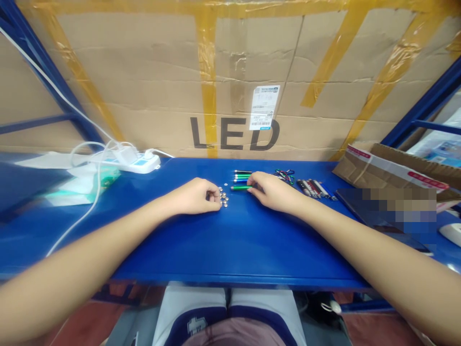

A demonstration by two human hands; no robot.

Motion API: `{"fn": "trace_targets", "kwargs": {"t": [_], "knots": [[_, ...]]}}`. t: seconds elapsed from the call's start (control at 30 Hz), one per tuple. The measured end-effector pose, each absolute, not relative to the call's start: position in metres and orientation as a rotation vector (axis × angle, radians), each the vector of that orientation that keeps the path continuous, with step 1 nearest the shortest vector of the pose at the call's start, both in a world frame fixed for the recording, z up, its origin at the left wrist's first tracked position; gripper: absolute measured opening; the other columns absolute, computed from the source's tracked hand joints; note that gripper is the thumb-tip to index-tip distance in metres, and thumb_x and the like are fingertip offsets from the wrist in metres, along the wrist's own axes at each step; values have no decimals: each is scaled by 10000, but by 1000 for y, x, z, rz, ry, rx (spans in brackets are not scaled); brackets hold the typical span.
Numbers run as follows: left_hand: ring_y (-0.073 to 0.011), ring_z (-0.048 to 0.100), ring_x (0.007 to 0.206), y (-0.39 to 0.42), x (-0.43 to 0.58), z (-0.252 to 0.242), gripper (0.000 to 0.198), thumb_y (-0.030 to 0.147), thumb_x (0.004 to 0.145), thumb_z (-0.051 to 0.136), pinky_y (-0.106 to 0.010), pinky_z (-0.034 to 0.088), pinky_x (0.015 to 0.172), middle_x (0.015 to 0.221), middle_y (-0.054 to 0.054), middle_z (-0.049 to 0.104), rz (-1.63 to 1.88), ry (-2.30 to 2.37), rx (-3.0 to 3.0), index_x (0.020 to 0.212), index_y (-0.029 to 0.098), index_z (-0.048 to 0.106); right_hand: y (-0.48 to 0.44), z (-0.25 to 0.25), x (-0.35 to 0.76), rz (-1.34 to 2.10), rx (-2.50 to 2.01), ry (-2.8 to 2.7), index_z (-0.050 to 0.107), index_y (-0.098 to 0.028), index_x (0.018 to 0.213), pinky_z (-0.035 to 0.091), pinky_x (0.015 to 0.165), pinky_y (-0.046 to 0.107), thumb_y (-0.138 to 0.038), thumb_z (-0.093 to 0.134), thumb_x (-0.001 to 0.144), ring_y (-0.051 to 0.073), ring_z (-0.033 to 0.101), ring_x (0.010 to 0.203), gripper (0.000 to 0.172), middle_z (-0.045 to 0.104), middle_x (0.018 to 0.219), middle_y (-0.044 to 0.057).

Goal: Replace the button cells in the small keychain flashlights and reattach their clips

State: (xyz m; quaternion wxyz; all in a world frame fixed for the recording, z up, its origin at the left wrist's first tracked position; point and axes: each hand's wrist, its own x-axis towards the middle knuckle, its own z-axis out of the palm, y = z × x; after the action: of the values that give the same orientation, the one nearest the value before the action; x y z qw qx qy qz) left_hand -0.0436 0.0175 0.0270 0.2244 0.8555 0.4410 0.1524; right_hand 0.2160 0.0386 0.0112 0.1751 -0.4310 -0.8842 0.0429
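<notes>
Several small silvery round pieces (224, 197) lie in a cluster on the blue table (223, 245). My left hand (200, 196) rests at their left edge, its fingers curled together; whatever is between the fingertips is hidden. My right hand (268, 191) pinches the right end of a green metal tube (239, 188), which lies level just right of the cluster. Behind it, more slim tubes (242, 177) in green, blue and black lie side by side, partly covered by my right hand. Carabiner clips (286, 176) lie beyond that hand.
Right of my right hand is a row of red, black, white and blue tubes (313, 188). A dark flat device (374, 218) and an open cardboard box (389, 168) stand farther right. A white power strip (142, 163) with cables sits back left. A large carton (162, 86) stands behind.
</notes>
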Motion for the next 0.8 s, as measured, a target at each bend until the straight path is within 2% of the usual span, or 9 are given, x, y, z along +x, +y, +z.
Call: {"fn": "trace_targets", "kwargs": {"t": [0.1, 0.23, 0.4, 0.5, 0.57, 0.7, 0.8], "knots": [[-174, 662, 755, 16, -41, 27, 137, 302, 755, 645, -257, 484, 689, 846, -24, 746, 521, 1209, 2344, 791, 210, 740, 31, 15, 210, 170, -1198, -2451, 607, -173, 1011, 481, 790, 322, -201, 558, 938, 218, 645, 864, 92, 707, 1016, 97], [-165, 650, 716, 17, -40, 24, 107, 274, 748, 647, -268, 507, 688, 790, -21, 718, 584, 1222, 2274, 806, 193, 686, 21, 19, 204, 152, -1113, -2410, 614, -178, 985, 468, 767, 306, -216, 565, 935, 210, 643, 848, 80, 712, 987, 87], [-160, 651, 777, 17, -39, 20, 160, 189, 690, 668, -278, 531, 754, 852, -24, 709, 593, 1126, 2192, 848, 183, 648, 17, 22, 203, 140, -1133, -2389, 630, -174, 984, 464, 743, 303, -215, 578, 923, 208, 642, 830, 90, 718, 981, 88], [-153, 618, 743, 16, -38, 21, 169, 274, 701, 730, -273, 513, 707, 809, -10, 679, 599, 1165, 2254, 818, 186, 644, 19, 23, 205, 151, -1181, -2341, 640, -178, 974, 471, 751, 314, -222, 592, 912, 219, 648, 845, 90, 724, 973, 83], [-155, 597, 732, 15, -37, 21, 262, 385, 706, 770, -271, 491, 669, 810, -11, 668, 621, 1195, 2339, 833, 189, 651, 20, 23, 206, 156, -1172, -2319, 644, -180, 964, 475, 757, 321, -219, 600, 903, 222, 650, 848, 85, 726, 959, 79], [-166, 598, 767, 13, -33, 20, 466, 499, 732, 775, -283, 491, 677, 939, -39, 675, 814, 1254, 2421, 1049, 186, 639, 17, 21, 202, 198, -1054, -2348, 644, -174, 931, 468, 719, 308, -209, 599, 904, 199, 636, 783, 63, 719, 912, 73], [-179, 649, 846, 10, -29, 20, 404, 475, 844, 690, -292, 509, 757, 1002, -51, 712, 851, 1151, 2429, 1139, 200, 668, 12, 16, 194, 264, -954, -2336, 646, -182, 926, 466, 710, 301, -214, 603, 909, 180, 623, 750, 56, 713, 882, 55]]}}
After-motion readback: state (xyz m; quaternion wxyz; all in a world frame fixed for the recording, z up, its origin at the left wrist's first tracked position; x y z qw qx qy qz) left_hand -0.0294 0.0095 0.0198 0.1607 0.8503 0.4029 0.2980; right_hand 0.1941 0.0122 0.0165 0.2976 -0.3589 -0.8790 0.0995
